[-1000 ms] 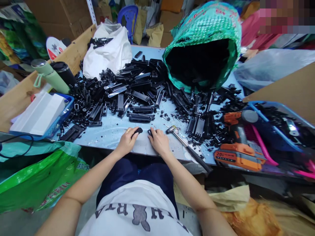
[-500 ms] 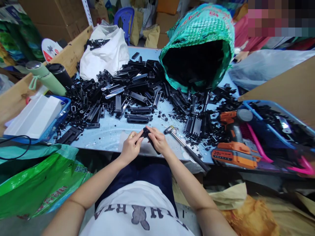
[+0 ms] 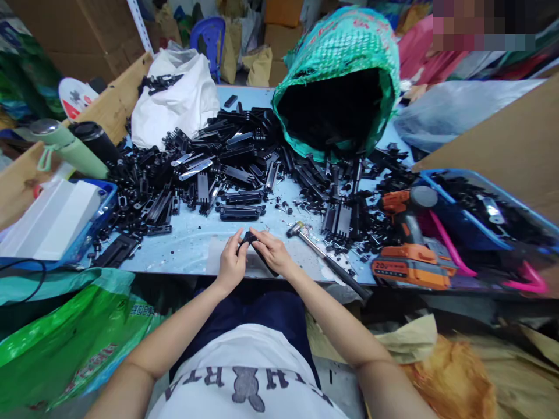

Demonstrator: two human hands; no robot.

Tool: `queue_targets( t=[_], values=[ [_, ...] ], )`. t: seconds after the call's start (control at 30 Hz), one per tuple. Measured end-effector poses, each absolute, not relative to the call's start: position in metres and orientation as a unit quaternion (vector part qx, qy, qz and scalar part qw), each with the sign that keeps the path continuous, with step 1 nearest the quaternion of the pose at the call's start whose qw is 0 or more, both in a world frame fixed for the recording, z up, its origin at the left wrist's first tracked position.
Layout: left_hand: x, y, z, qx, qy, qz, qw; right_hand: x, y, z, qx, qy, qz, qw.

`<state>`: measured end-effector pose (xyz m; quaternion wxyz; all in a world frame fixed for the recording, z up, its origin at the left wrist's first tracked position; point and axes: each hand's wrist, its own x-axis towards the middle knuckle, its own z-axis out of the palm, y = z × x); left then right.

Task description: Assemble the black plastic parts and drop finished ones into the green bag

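Close to the table's front edge, both my hands are closed around one long black plastic part [image 3: 264, 261]. My left hand [image 3: 231, 262] grips its upper left end, with the thumb against it. My right hand [image 3: 271, 250] holds the same part from the right, fingers over its top, and the part's lower end sticks out beneath. Fingers cover much of it, so its exact kind is hidden. Right of my hands lies a hammer [image 3: 325, 256] with a dark handle. Beyond them, two assembled black parts [image 3: 241, 211] lie side by side.
A heap of black parts [image 3: 201, 151] spreads behind. At the back are a white bag [image 3: 179, 105] and a green woven sack [image 3: 340, 46]. An orange cordless drill [image 3: 410, 265] and a blue basket [image 3: 476, 203] stand right; bottles [image 3: 74, 148] stand left. Another person's sleeve [image 3: 419, 52] shows behind.
The whole view has shifted slightly, so things appear further left. My left fingers have loosened and lifted a little along the black part; both hands still hold it.
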<state>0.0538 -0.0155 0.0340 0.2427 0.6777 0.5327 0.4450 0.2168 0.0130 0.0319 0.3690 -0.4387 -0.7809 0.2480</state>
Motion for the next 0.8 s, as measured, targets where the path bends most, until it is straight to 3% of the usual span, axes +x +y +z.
queue_targets(
  t=[0.1,0.27,0.47,0.8],
  values=[
    [0.055,-0.013,0.029,0.753,0.543,0.324,0.183,0.254,0.05,0.036,-0.531,-0.776,0.146,0.307],
    [0.059,0.012,0.037,0.93,0.346,0.103,0.07,0.338,0.136,0.063,-0.729,-0.633,-0.015,0.258],
    [0.054,0.01,0.042,0.905,0.424,0.038,-0.012,0.402,0.204,0.081,-0.895,-0.417,0.077,0.138],
    [0.043,0.0,0.039,0.889,0.456,-0.002,-0.028,0.413,0.204,0.083,-0.911,-0.385,0.083,0.124]
  ],
)
